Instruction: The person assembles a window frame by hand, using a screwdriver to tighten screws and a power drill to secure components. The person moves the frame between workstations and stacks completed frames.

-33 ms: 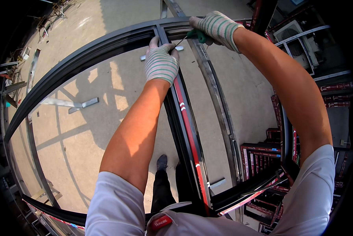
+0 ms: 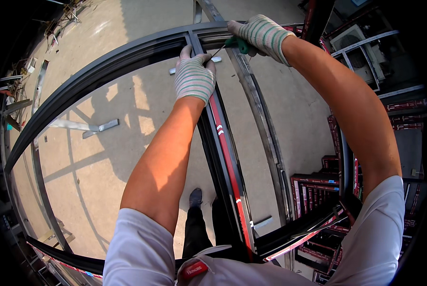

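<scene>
A large dark grey metal frame (image 2: 142, 39) with a curved-looking far edge spans the view. Its middle bar (image 2: 223, 128) carries a red protective strip. My left hand (image 2: 194, 78), in a white glove with green stripes, grips this bar just below its far joint. My right hand (image 2: 263, 35), gloved alike, is closed round the green handle of a screwdriver (image 2: 242, 45). The thin shaft slants down to the bar beside my left fingertips. Its tip is hidden there, so I cannot tell what it touches.
Grey metal rails (image 2: 261, 109) run under the frame as supports. A short silver profile piece (image 2: 109, 125) lies below on the left. Stacked red-and-dark profiles (image 2: 313, 178) stand at the lower right. A boxy unit with a round grille (image 2: 358, 50) sits at the far right.
</scene>
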